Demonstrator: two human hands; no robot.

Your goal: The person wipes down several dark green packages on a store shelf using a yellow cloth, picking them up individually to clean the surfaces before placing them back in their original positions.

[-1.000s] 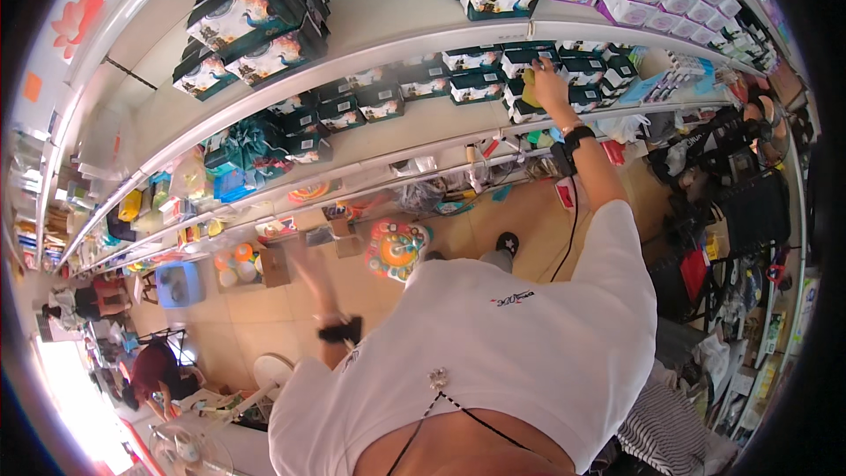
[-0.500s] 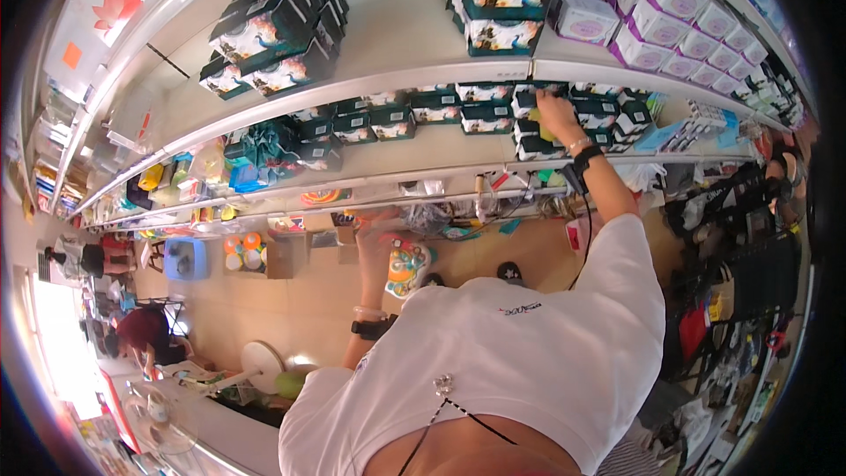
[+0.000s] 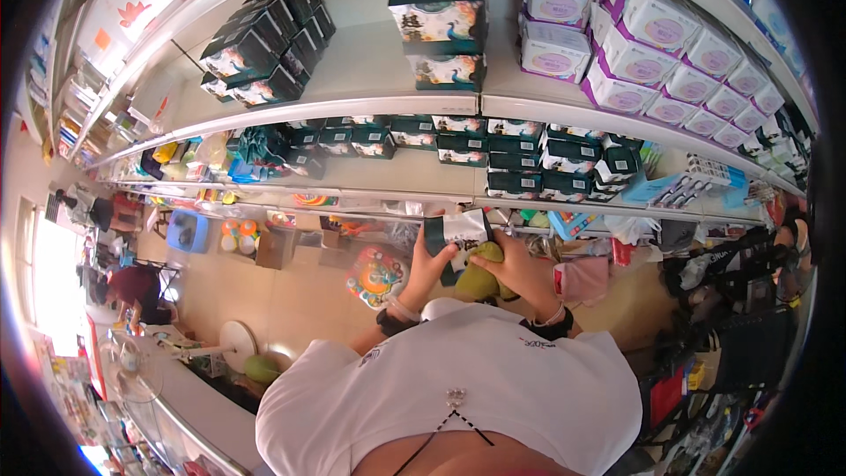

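In front of my chest, my left hand (image 3: pixel 428 266) is closed round one end of a dark green and white soft pack (image 3: pixel 465 226). My right hand (image 3: pixel 522 271) grips an olive-green cloth (image 3: pixel 478 280), which hangs down below the pack. The right fingers and the cloth are against the pack's right side; how much of the pack that hand bears is hard to tell. Just beyond the pack, the lower shelf holds rows of similar dark green packs (image 3: pixel 514 161).
Above, the upper shelf (image 3: pixel 352 115) carries stacks of dark green packs (image 3: pixel 438 25) and white-and-purple packs (image 3: pixel 555 50). A colourful round toy (image 3: pixel 377 275) is left of my hands. A blue bin (image 3: pixel 187 231) stands on the floor. Another person (image 3: pixel 137 291) is at far left.
My right hand has come back from the lower shelf with the cloth. A pack is now between my hands, and my left hand has risen to grip it. The view has shifted.
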